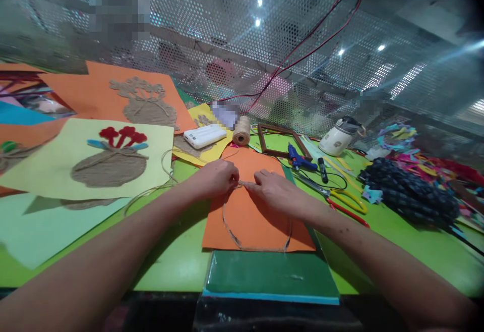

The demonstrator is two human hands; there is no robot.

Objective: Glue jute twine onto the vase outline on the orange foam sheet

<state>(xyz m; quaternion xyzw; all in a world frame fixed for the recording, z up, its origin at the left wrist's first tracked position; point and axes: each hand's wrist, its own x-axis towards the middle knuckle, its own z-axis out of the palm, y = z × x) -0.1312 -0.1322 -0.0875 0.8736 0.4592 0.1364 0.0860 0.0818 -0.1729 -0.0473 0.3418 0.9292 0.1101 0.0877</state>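
Observation:
Thin jute twine (226,221) forms a rounded outline on a sheet of orange paper (260,226), which rests over a dark green board (270,274). At the top of that outline, my left hand (221,175) is closed in a pinch on the twine. Facing it, my right hand (274,190) has its fingers partly curled, with fingertips closed on the twine against the paper. A loose length of twine trails off to the left. Just beyond my hands lies a twine spool (242,131).
On the left are finished twine-pot pictures, one on yellow paper (159,183). Behind lie a white power bank (205,135) and a brown frame (264,145). To the right are a blue glue gun (300,159), a black marker (322,169), scissors (348,202), a bottle (336,137) and dark cloth (408,190).

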